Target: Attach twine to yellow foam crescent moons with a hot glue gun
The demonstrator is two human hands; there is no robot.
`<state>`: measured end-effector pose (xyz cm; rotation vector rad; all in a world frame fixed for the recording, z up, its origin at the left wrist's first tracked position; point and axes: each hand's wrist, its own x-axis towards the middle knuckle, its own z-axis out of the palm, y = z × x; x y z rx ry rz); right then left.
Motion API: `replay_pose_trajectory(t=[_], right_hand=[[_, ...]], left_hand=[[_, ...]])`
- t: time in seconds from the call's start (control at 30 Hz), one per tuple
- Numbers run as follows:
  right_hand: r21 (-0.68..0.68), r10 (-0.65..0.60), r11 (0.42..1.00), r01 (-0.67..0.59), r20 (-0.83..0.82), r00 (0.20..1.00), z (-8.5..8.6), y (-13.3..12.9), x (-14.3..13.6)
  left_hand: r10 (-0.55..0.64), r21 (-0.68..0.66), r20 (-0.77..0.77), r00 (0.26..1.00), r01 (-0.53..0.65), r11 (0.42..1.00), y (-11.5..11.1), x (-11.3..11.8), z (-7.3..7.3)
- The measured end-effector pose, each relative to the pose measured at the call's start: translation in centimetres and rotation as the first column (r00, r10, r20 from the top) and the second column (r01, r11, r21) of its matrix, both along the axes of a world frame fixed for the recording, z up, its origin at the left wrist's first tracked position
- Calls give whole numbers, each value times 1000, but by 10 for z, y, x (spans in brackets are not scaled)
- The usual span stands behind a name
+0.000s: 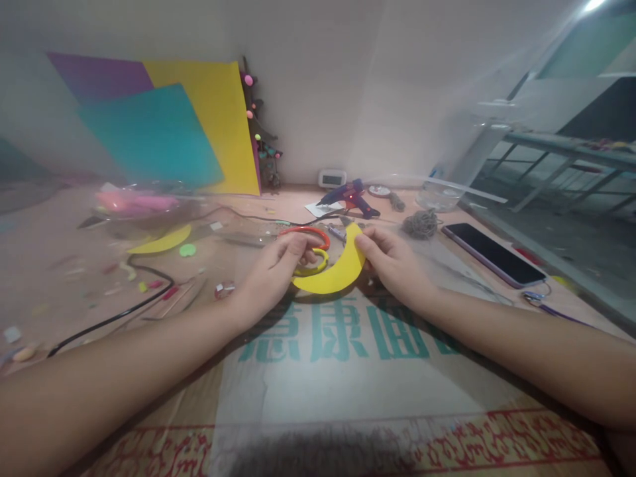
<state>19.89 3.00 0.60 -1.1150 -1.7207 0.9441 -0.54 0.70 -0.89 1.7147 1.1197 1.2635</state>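
A yellow crescent-shaped cutout (338, 273), its material not clear, is held up at the middle of the table. My right hand (392, 262) pinches its upper right end between thumb and fingers. Curled at its left end is my left hand (275, 268), closed on the crescent; the exact contact is partly hidden by the fingers. Scissors with a red and yellow handle (318, 233) lie just behind the left hand, blades pointing left. Another yellow crescent (163, 240) rests farther left.
A dark glue gun (342, 195) with a red light stands behind my hands. Grey yarn (420, 225) and a phone (491, 253) lie at right. A black cable (119, 311) and scraps cover the left side. Coloured sheets (154, 132) lean on the wall.
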Motion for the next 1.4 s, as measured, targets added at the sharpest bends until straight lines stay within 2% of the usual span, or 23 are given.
replay_pose_trajectory(t=[0.13, 0.3, 0.47, 0.57, 0.67, 1.03, 1.2, 1.4], right_hand=[[10, -37, 999, 37, 24, 999, 0, 1, 1], [-82, 6, 997, -7, -10, 1000, -2, 0, 0], [-169, 142, 974, -149, -53, 988, -3, -2, 0], [-169, 229, 957, -238, -73, 971, -6, -3, 1], [-171, 268, 946, -276, -70, 961, -8, -3, 1], [-217, 274, 934, -285, -78, 958, -6, -4, 1], [-171, 283, 944, -282, -20, 959, -7, -4, 1], [-162, 299, 940, -299, -24, 954, -6, -4, 1]], left_hand=[[-9, -90, 57, 998, 15, 996, 2, -1, -5], [-46, -132, 79, 996, 57, 990, 5, -1, -9], [-93, -136, -61, 994, 84, 987, 6, -2, -10], [-146, -135, -118, 982, 130, 982, 4, -1, -9], [-199, -113, -151, 968, 183, 977, 1, 0, -6], [-196, -44, -321, 927, 192, 980, -1, 3, 0], [-199, -28, -326, 924, 201, 979, -2, 3, 0], [-191, -37, -330, 925, 189, 981, -2, 3, -3]])
